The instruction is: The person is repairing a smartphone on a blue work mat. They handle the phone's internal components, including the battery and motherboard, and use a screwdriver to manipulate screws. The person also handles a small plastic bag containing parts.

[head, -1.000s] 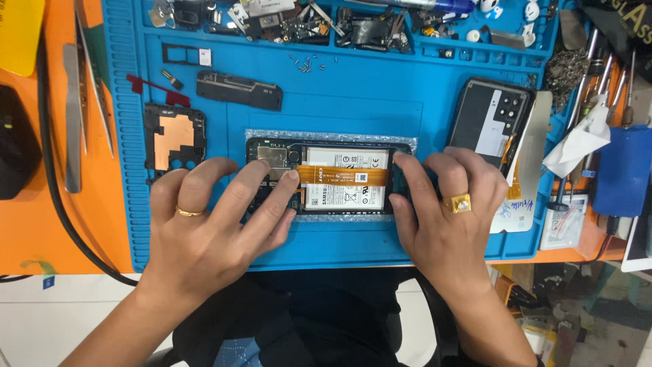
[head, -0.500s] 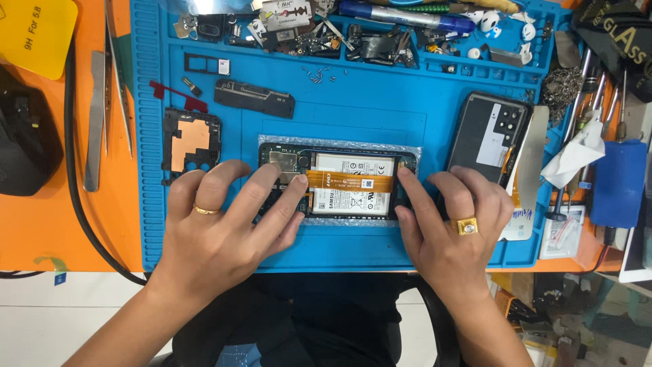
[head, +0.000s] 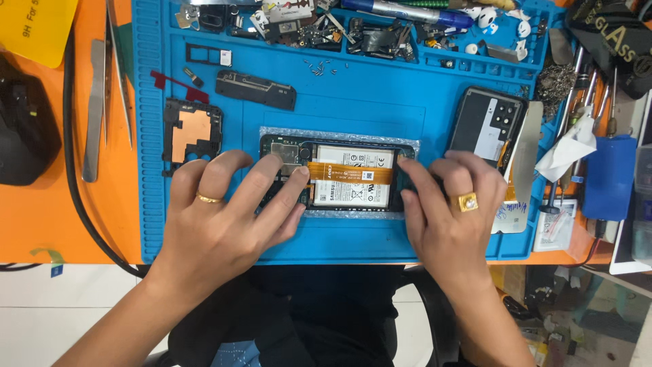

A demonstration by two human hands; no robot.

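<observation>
Left hand (head: 217,224) rests flat, fingers spread, on the left end of the opened smartphone (head: 339,175). Right hand (head: 451,214), fingers spread, presses the right end. The phone lies on a blue repair mat (head: 353,95) on the orange worktop (head: 41,217). Beyond: a copper-shielded frame (head: 192,134), a back cover (head: 487,124) and loose screws (head: 324,65).

Orange bench (head: 41,224) carries blue work mat (head: 380,102). On mat centre: opened phone (head: 339,177). Back cover (head: 485,126) at 3 o'clock, copper-faced frame (head: 191,132) at 9, black strip (head: 256,90) at 11. Tweezers (head: 95,109) left, off mat.
</observation>
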